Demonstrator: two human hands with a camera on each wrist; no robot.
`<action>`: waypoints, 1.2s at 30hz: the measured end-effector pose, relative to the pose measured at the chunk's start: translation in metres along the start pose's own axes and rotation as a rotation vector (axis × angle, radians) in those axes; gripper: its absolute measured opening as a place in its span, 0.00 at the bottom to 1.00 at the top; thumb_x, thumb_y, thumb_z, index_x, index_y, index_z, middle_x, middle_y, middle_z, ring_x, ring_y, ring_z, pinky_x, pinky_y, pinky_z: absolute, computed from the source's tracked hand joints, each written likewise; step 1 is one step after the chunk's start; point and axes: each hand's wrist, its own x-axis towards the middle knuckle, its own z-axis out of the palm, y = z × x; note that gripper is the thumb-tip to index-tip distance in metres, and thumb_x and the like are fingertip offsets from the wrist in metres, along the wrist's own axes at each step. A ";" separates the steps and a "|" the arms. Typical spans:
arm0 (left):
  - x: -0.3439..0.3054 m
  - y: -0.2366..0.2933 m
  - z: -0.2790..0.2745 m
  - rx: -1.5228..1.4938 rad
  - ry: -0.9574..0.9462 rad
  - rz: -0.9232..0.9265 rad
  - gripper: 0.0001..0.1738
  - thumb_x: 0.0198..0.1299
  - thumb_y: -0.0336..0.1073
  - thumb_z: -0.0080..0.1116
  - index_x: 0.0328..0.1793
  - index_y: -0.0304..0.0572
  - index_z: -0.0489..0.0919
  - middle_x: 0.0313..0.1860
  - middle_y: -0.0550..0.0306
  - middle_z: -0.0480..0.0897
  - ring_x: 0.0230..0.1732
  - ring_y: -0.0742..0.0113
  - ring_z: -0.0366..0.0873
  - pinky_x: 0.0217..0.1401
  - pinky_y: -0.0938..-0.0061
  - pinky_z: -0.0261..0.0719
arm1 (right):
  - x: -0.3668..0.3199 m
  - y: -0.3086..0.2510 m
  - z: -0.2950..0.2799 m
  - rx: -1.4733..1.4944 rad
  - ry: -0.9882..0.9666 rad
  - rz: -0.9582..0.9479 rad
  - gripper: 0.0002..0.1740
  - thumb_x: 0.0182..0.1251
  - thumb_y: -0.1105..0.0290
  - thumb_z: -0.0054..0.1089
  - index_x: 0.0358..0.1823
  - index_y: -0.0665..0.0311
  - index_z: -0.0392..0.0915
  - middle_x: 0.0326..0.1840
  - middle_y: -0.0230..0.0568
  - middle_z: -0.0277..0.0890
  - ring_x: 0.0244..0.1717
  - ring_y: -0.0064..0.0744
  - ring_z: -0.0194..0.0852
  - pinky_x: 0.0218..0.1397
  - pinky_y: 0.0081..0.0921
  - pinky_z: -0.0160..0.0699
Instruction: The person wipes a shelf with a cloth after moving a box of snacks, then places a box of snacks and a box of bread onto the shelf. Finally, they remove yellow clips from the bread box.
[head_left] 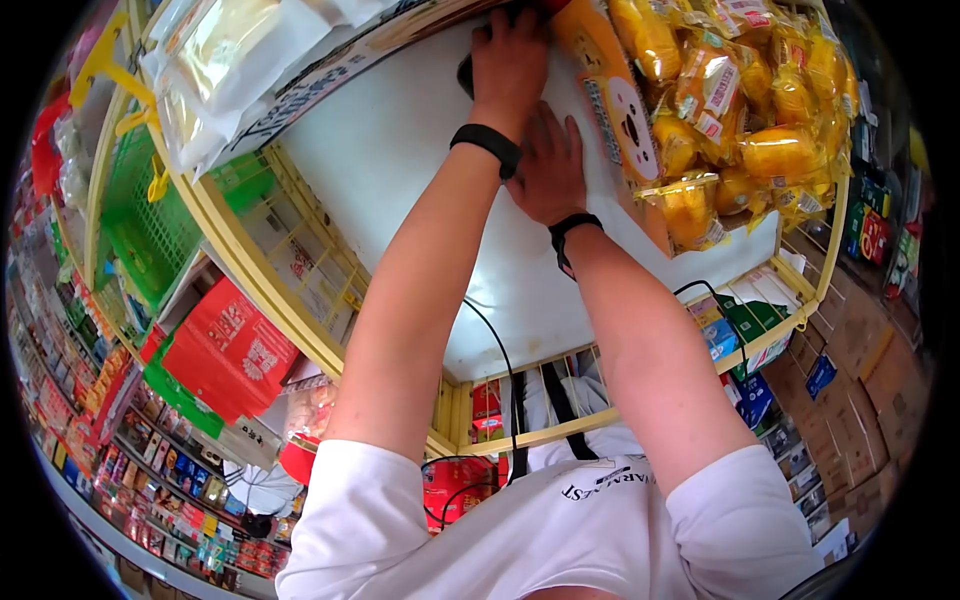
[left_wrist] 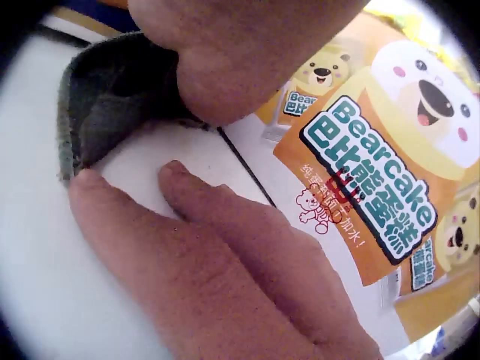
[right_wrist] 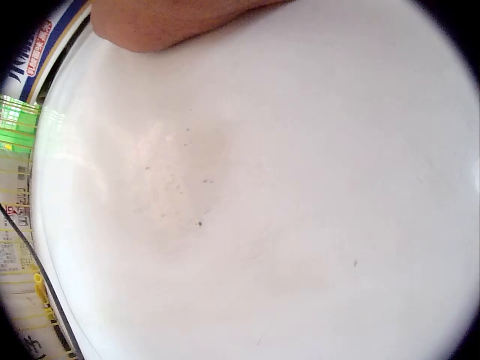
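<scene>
White surface lies under my hands in the head view: my left hand presses on a dark cloth, though I can't tell how its fingers curl; my right hand lies open beside it, near an orange carton. In the left wrist view, the cloth bunches against my left hand, near my right fingertips. The right wrist view shows a black cable at one side.
</scene>
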 end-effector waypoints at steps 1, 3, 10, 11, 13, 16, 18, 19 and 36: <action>-0.003 0.002 -0.002 -0.084 -0.046 -0.010 0.19 0.60 0.33 0.57 0.58 0.48 0.83 0.59 0.56 0.80 0.59 0.50 0.77 0.54 0.56 0.81 | 0.001 -0.003 -0.003 -0.061 -0.054 0.017 0.28 0.73 0.48 0.54 0.71 0.45 0.76 0.86 0.38 0.55 0.88 0.45 0.41 0.87 0.59 0.32; -0.008 -0.005 -0.006 -0.158 -0.088 -0.040 0.23 0.61 0.32 0.56 0.64 0.46 0.81 0.61 0.50 0.80 0.63 0.45 0.77 0.63 0.54 0.80 | 0.002 -0.002 -0.004 -0.020 -0.017 0.004 0.29 0.73 0.48 0.54 0.72 0.45 0.75 0.86 0.37 0.55 0.88 0.45 0.41 0.87 0.59 0.33; -0.089 -0.071 -0.040 -0.107 -0.149 -0.257 0.31 0.56 0.27 0.58 0.69 0.58 0.78 0.65 0.63 0.78 0.56 0.46 0.76 0.56 0.54 0.81 | 0.000 -0.003 0.002 0.058 0.109 -0.022 0.32 0.73 0.51 0.57 0.78 0.38 0.69 0.86 0.35 0.55 0.86 0.44 0.47 0.86 0.57 0.39; -0.112 -0.083 -0.038 -0.071 -0.131 -0.341 0.35 0.53 0.25 0.59 0.71 0.57 0.77 0.67 0.63 0.77 0.55 0.45 0.76 0.56 0.55 0.80 | 0.000 -0.003 0.002 0.055 0.108 -0.019 0.32 0.73 0.51 0.57 0.78 0.38 0.69 0.86 0.35 0.55 0.86 0.44 0.47 0.87 0.57 0.38; -0.150 -0.099 -0.060 -0.017 -0.198 -0.560 0.36 0.53 0.24 0.59 0.72 0.56 0.78 0.68 0.63 0.77 0.55 0.42 0.75 0.56 0.56 0.80 | 0.002 -0.002 0.002 0.066 0.106 -0.013 0.32 0.74 0.51 0.57 0.78 0.38 0.68 0.86 0.35 0.55 0.87 0.43 0.45 0.87 0.57 0.37; -0.180 -0.098 -0.068 0.113 -0.171 -0.711 0.35 0.55 0.24 0.58 0.72 0.55 0.78 0.68 0.63 0.77 0.56 0.42 0.74 0.57 0.57 0.80 | 0.002 -0.003 0.002 0.074 0.128 -0.024 0.32 0.73 0.51 0.57 0.78 0.38 0.68 0.86 0.35 0.55 0.87 0.44 0.46 0.87 0.58 0.38; -0.175 -0.094 -0.054 0.119 -0.172 -0.746 0.34 0.56 0.24 0.57 0.73 0.53 0.78 0.69 0.63 0.76 0.58 0.42 0.73 0.58 0.57 0.80 | 0.001 -0.003 0.003 0.109 0.136 -0.026 0.32 0.73 0.51 0.57 0.78 0.38 0.68 0.86 0.35 0.55 0.87 0.44 0.46 0.87 0.58 0.38; -0.166 -0.090 -0.049 0.089 -0.112 -0.731 0.34 0.57 0.24 0.57 0.73 0.53 0.78 0.69 0.63 0.76 0.58 0.42 0.73 0.59 0.56 0.80 | 0.002 -0.002 0.003 0.138 0.148 -0.025 0.32 0.73 0.51 0.58 0.78 0.38 0.69 0.86 0.35 0.56 0.87 0.45 0.46 0.87 0.58 0.38; -0.188 -0.118 -0.052 0.094 0.000 -0.871 0.34 0.53 0.26 0.62 0.71 0.46 0.77 0.69 0.55 0.74 0.60 0.40 0.71 0.61 0.51 0.75 | 0.002 -0.003 0.007 0.000 0.116 -0.054 0.32 0.76 0.50 0.54 0.80 0.40 0.65 0.87 0.38 0.51 0.88 0.48 0.40 0.87 0.59 0.34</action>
